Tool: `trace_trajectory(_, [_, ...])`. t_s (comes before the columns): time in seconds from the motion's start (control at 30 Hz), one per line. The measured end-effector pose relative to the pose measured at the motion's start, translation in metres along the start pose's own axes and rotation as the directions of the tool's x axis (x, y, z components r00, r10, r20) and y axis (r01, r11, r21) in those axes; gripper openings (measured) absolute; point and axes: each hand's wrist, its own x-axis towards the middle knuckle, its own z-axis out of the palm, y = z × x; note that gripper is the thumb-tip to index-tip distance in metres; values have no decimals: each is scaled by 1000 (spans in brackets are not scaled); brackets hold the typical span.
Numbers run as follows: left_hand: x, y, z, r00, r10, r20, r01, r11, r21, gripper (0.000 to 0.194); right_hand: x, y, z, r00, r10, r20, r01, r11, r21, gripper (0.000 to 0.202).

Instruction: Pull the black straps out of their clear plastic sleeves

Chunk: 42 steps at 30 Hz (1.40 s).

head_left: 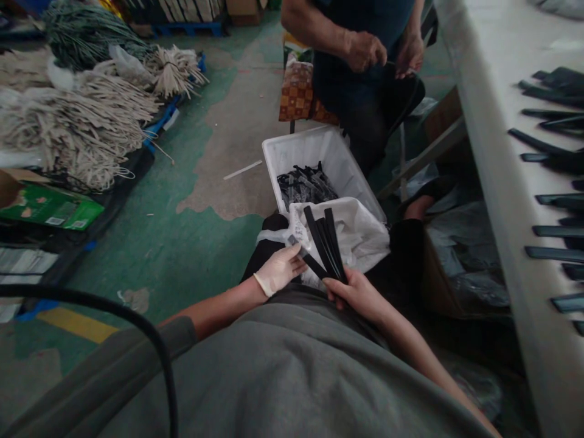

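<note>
My right hand point(353, 291), bare, is closed round the lower ends of several flat black strips point(325, 240), which fan out upward over my lap. One black strip point(314, 263) leans left out of the bunch. Its grey-looking tip is pinched by my left hand point(278, 271), which wears a pale thin glove. Just beyond the strips lies a white plastic sack point(365, 240). Behind that, a white bin point(314, 137) holds many more black pieces point(305, 182), some with clear or pale parts.
A co-worker's hands point(367, 52) work on something thin beyond the bin. To the right, a pale table point(483, 91) carries rows of black strips point(559, 231). Bundled cords point(68, 115) lie on a pallet at left. A black cable point(150, 334) crosses the lower left.
</note>
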Motion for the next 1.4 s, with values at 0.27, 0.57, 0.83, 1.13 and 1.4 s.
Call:
trace_trajectory(0.27, [-3,23,1,992,116,-58,-122,986,-115,17,-11,-27,-22,998,-59,-27,52,976,-212,31])
trace_trajectory(0.57, [-16,11,18,992,118,37,-111,980,-164,25,8,-47,-14,990,-71,-120,26,939,-343,32])
trace_trajectory(0.83, [-14,2,17,975,132,176,-121,990,-71,37,5,-50,-12,974,-112,-197,26,920,-392,36])
trace_trajectory(1.13, [-14,7,23,964,201,174,-192,979,-69,37,5,-52,-18,960,-157,-233,35,890,-455,36])
trace_trajectory(1.4, [-8,19,21,941,334,59,-325,938,-124,35,-2,-54,-15,978,-143,-155,49,870,-491,36])
